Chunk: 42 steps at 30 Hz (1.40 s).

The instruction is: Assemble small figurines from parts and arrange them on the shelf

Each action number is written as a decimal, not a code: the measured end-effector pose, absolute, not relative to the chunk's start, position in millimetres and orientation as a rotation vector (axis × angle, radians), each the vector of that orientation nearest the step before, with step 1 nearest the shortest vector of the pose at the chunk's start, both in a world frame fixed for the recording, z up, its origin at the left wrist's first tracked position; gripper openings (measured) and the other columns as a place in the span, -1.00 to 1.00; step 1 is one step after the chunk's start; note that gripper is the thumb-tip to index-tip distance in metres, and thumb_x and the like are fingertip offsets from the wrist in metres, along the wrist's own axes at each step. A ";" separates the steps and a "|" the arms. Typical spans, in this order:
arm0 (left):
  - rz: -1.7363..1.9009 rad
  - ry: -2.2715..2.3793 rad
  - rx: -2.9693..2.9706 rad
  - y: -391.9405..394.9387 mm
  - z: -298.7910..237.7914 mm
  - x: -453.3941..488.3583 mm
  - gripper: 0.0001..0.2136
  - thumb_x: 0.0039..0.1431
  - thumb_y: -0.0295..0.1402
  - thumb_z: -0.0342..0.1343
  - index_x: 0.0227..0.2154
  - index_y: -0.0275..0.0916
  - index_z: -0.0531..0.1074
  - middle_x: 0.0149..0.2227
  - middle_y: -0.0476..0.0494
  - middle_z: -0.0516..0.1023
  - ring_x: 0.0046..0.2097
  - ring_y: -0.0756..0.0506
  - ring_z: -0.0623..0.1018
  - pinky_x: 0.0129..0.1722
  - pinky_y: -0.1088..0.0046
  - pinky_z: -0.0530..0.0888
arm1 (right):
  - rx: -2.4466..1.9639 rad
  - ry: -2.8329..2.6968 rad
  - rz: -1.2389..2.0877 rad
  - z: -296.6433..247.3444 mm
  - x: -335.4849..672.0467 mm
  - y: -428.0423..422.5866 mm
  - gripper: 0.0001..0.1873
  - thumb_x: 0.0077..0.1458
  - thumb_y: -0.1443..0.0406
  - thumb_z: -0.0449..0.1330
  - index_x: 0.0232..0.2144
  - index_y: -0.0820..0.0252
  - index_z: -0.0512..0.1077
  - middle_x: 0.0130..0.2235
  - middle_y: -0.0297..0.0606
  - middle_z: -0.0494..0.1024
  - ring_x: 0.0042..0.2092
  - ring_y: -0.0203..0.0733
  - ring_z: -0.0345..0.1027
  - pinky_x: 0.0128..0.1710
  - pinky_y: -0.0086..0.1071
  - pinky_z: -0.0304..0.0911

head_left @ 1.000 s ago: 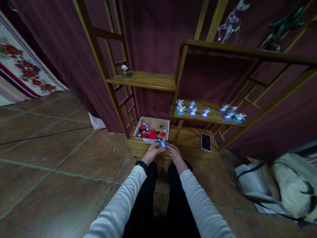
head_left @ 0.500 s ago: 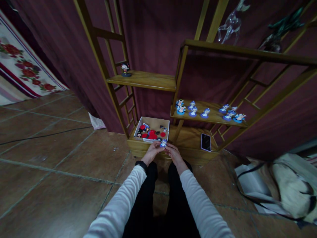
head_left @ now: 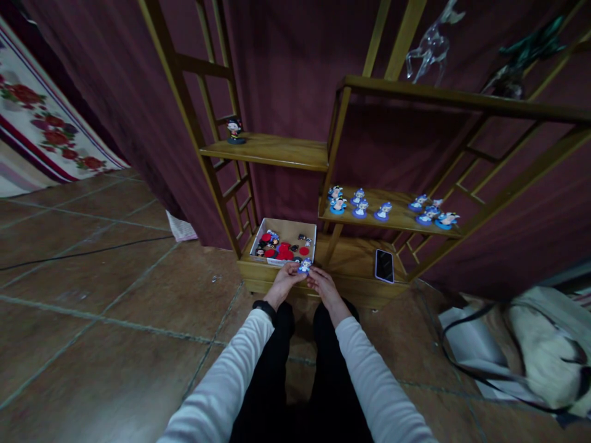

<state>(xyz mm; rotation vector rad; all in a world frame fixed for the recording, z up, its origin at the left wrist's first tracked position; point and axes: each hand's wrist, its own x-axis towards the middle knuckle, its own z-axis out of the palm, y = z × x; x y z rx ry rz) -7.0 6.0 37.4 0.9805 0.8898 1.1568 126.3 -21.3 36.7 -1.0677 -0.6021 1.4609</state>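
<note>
Between my two hands is a small purple-and-white figurine (head_left: pixel 305 266) on a round purple base, held upright in front of the box. My left hand (head_left: pixel 285 283) pinches it from the left, and my right hand (head_left: pixel 324 286) has its fingertips closed on the right side of the base. Just beyond my hands, an open cardboard box (head_left: pixel 295 229) holds red round pieces (head_left: pixel 285 251) and several small figurine parts. Similar purple and blue figurines (head_left: pixel 383 211) stand in groups on the middle shelf (head_left: pixel 399 223) to the right.
A dark-based figurine (head_left: pixel 235 130) stands on the left shelf (head_left: pixel 277 152). On the lowest board lies a phone (head_left: pixel 384 266). A clear glass horse (head_left: pixel 431 49) and a green ornament (head_left: pixel 530 52) occupy the upper right shelf. Bags (head_left: pixel 535 344) rest on the floor at right.
Both hands stay in the same place, still holding the figurine. The view has shifted very slightly; nothing else visibly moved.
</note>
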 end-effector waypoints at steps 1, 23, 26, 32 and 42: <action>1.165 0.910 0.992 6.1 38.3 -7.2 -0.57 -0.37 -0.42 0.35 -0.33 -0.28 0.38 -0.38 -0.05 0.50 -0.31 -0.03 0.47 -0.19 0.39 0.34 | -1.075 -0.610 1.464 36.8 126.3 -21.6 -0.62 -0.29 0.22 0.36 -0.32 0.19 0.48 -0.45 -0.35 0.53 -0.48 -0.40 0.35 -0.50 -0.53 0.25; 1.043 0.825 1.020 8.6 37.4 -10.4 -0.63 -0.29 -0.35 0.33 -0.31 -0.33 0.51 -0.33 -0.15 0.56 -0.29 -0.07 0.49 -0.13 0.36 0.33 | -1.089 -0.618 1.446 35.0 126.3 -21.2 -0.64 -0.28 0.19 0.35 -0.35 0.20 0.48 -0.50 -0.34 0.51 -0.51 -0.38 0.33 -0.50 -0.49 0.28; 1.046 0.828 1.027 8.3 38.3 -10.3 -0.63 -0.31 -0.35 0.34 -0.32 -0.32 0.52 -0.34 -0.15 0.57 -0.28 -0.08 0.50 -0.12 0.35 0.33 | -1.090 -0.625 1.455 33.9 125.8 -20.9 -0.65 -0.28 0.19 0.35 -0.36 0.20 0.48 -0.53 -0.35 0.50 -0.53 -0.38 0.32 -0.50 -0.48 0.28; 1.049 0.816 1.041 7.2 38.9 -10.1 -0.65 -0.28 -0.36 0.33 -0.32 -0.32 0.51 -0.31 -0.16 0.57 -0.27 -0.07 0.50 -0.12 0.35 0.33 | -1.082 -0.617 1.421 33.9 126.7 -20.4 -0.65 -0.29 0.22 0.35 -0.36 0.22 0.48 -0.50 -0.33 0.52 -0.52 -0.37 0.34 -0.50 -0.48 0.28; 1.028 0.786 1.013 7.6 35.7 -10.8 -0.66 -0.25 -0.37 0.31 -0.31 -0.33 0.51 -0.33 -0.17 0.57 -0.31 -0.05 0.50 -0.18 0.40 0.35 | -1.118 -0.602 1.445 34.3 127.1 -19.3 -0.65 -0.25 0.22 0.33 -0.32 0.22 0.47 -0.46 -0.30 0.54 -0.52 -0.38 0.34 -0.51 -0.50 0.27</action>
